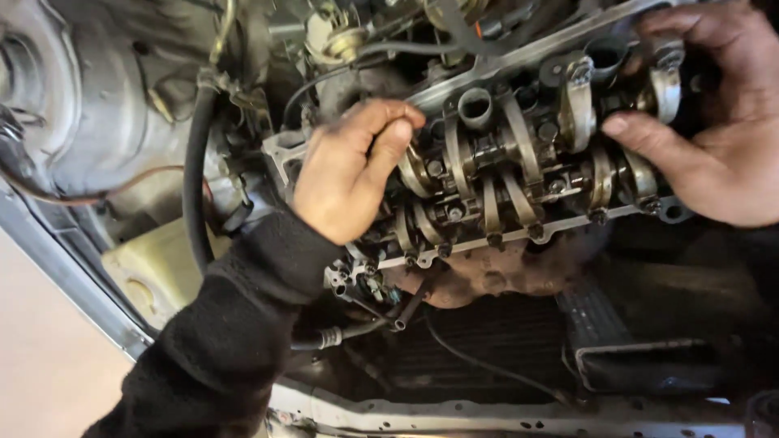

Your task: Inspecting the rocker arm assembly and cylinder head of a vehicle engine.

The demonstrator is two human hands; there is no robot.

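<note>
Right hand (714, 130) cut off by the frame's right edge, wrist unseen. Left hand (350, 174) curled, fingertips hiding part of the rocker assembly (519, 170). Anything pinched there: impossible to tell.
</note>
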